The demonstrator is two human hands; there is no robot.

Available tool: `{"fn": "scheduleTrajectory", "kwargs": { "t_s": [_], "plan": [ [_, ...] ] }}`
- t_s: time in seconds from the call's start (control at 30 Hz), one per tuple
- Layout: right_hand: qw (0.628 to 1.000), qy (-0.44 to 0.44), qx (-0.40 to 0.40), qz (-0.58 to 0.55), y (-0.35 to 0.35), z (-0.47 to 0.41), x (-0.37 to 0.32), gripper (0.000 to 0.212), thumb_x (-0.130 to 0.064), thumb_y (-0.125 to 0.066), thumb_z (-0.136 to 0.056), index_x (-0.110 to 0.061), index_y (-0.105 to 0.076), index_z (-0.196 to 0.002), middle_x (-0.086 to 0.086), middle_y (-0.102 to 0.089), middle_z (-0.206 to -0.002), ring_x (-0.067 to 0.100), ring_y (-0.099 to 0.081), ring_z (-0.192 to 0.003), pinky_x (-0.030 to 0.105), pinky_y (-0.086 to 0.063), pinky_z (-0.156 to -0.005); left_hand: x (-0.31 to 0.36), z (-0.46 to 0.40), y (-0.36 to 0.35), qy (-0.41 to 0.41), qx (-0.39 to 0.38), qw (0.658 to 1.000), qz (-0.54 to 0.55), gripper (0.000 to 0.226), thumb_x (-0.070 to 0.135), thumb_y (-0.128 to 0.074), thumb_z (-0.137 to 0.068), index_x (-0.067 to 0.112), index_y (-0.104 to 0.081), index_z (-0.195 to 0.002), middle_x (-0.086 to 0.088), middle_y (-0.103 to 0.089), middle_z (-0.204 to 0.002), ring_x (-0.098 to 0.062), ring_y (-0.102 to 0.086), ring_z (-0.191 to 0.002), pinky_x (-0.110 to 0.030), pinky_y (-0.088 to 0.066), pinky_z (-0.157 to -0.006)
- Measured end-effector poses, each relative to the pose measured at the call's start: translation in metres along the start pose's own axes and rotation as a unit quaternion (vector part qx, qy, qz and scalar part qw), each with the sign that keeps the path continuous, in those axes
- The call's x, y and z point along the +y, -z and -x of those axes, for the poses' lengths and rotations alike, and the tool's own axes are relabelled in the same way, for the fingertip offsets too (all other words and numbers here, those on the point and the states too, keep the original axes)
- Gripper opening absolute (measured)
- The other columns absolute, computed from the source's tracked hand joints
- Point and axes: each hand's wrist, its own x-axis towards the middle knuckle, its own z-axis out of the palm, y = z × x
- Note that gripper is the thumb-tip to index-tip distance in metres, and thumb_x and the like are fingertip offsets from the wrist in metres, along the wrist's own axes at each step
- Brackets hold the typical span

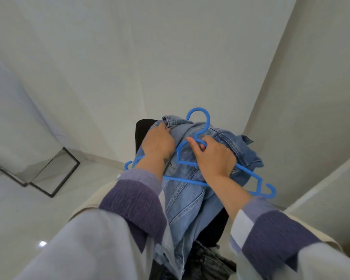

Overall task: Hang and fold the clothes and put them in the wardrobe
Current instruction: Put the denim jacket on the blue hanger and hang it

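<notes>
Both hands work on a blue denim jacket (187, 190), which lies bunched over a dark seat or stool (142, 126) directly in front of the person. That jacket is the landmark for everything else.

At the jacket's upper left, the left hand (158, 141) curls its fingers into a fold of denim near what looks like a cuff or collar edge and grips the cloth. At the jacket's upper middle, the right hand (212, 156) closes its fingers and thumb around the neck of a bright blue plastic hanger (198, 126), just below the hook. The hook points up and away from the person, above the jacket's top edge.

The hanger lies flat across the jacket — its left end passes beneath the left wrist and pokes out at the jacket's left side, while its right end, with a small notch hook, sticks out past the jacket's right side. Whether either hanger shoulder sits inside the garment cannot be told.

Both forearms wear sleeves striped in pale lavender and dark purple (141, 207), framing the jacket from below. Under the jacket's lower edge sits a darker, grey-black denim garment (208, 261), partly hidden.

Behind the jacket rise plain pale walls (129, 57). Far to its left, on a glossy pale floor (28, 209), stands a black-framed glass panel (55, 172).
</notes>
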Motion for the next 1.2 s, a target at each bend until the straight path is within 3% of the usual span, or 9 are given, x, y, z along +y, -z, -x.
{"fn": "scheduleTrajectory", "kwargs": {
  "t_s": [0.13, 0.33, 0.4, 0.47, 0.6, 0.77, 1.03, 1.2],
  "plan": [
    [0.999, 0.014, -0.017, -0.039, 0.019, 0.006, 0.002, 0.056, -0.072, -0.036, -0.083, -0.023, -0.032, -0.056, -0.006, -0.041, -0.048, 0.013, -0.042, -0.046, 0.025, -0.025, -0.042, 0.0, 0.012, 0.021, 0.025, -0.007, 0.996, 0.087, 0.014, 0.012, -0.035, -0.097, 0.014, -0.049, -0.099, -0.011, -0.055, -0.097, -0.03, -0.053, -0.095, -0.03, -0.033, -0.074],
    [0.999, 0.016, 0.001, -0.047, 0.051, 0.024, 0.004, 0.056, -0.07, -0.038, -0.085, -0.022, -0.035, -0.056, -0.006, -0.041, -0.047, 0.009, -0.038, -0.043, 0.027, -0.023, -0.042, -0.004, 0.027, 0.053, 0.015, 0.014, 0.997, 0.07, 0.03, 0.022, -0.04, -0.097, 0.005, -0.048, -0.122, -0.017, -0.054, -0.126, -0.035, -0.051, -0.116, -0.037, -0.039, -0.09],
    [0.999, 0.014, 0.013, -0.049, 0.061, 0.028, -0.002, 0.056, -0.07, -0.038, -0.085, -0.022, -0.034, -0.056, -0.006, -0.041, -0.047, 0.01, -0.038, -0.043, 0.027, -0.024, -0.042, -0.008, 0.025, 0.073, -0.008, -0.004, 0.999, 0.033, 0.039, 0.026, -0.057, -0.087, 0.006, -0.047, -0.12, -0.015, -0.056, -0.12, -0.034, -0.054, -0.11, -0.035, -0.041, -0.082],
    [0.998, 0.016, 0.021, -0.054, 0.073, 0.031, -0.011, 0.055, -0.069, -0.039, -0.086, -0.023, -0.033, -0.056, -0.006, -0.041, -0.047, 0.01, -0.039, -0.044, 0.027, -0.027, -0.042, -0.014, 0.024, 0.095, -0.016, 0.0, 1.0, -0.018, 0.038, 0.018, -0.062, -0.08, 0.007, -0.049, -0.114, -0.014, -0.058, -0.114, -0.034, -0.056, -0.103, -0.034, -0.042, -0.074],
    [0.998, 0.023, 0.036, -0.046, 0.094, 0.035, -0.032, 0.055, -0.07, -0.037, -0.086, -0.022, -0.034, -0.057, -0.006, -0.044, -0.05, 0.013, -0.044, -0.048, 0.027, -0.031, -0.043, -0.027, 0.033, 0.132, -0.004, 0.099, 0.992, -0.08, 0.03, 0.002, -0.053, -0.081, 0.007, -0.053, -0.11, -0.018, -0.059, -0.111, -0.038, -0.058, -0.1, -0.036, -0.043, -0.072],
    [0.995, 0.031, 0.068, -0.059, 0.12, 0.034, -0.055, 0.056, -0.067, -0.04, -0.087, -0.02, -0.033, -0.058, -0.006, -0.044, -0.053, 0.012, -0.039, -0.048, 0.027, -0.023, -0.045, -0.059, 0.045, 0.164, -0.032, 0.185, 0.978, -0.087, 0.026, -0.001, -0.045, -0.083, 0.01, -0.055, -0.104, -0.018, -0.062, -0.105, -0.038, -0.059, -0.094, -0.037, -0.041, -0.069],
    [0.993, 0.054, 0.105, 0.007, 0.142, 0.028, -0.077, 0.054, -0.068, -0.036, -0.088, -0.017, -0.047, -0.07, -0.005, -0.045, -0.057, 0.02, -0.045, -0.056, 0.024, -0.021, -0.046, -0.073, 0.062, 0.168, -0.056, 0.21, 0.974, -0.066, 0.027, 0.001, -0.042, -0.085, 0.015, -0.056, -0.104, -0.013, -0.063, -0.102, -0.035, -0.059, -0.091, -0.034, -0.038, -0.066],
    [0.989, 0.063, 0.135, -0.004, 0.158, 0.019, -0.08, 0.053, -0.067, -0.038, -0.088, -0.017, -0.049, -0.072, -0.002, -0.049, -0.061, 0.024, -0.048, -0.059, 0.025, -0.021, -0.047, -0.087, 0.063, 0.169, -0.035, 0.21, 0.975, -0.065, 0.029, 0.002, -0.043, -0.085, 0.014, -0.057, -0.109, -0.015, -0.062, -0.109, -0.037, -0.058, -0.099, -0.036, -0.039, -0.072]
  ]
}}
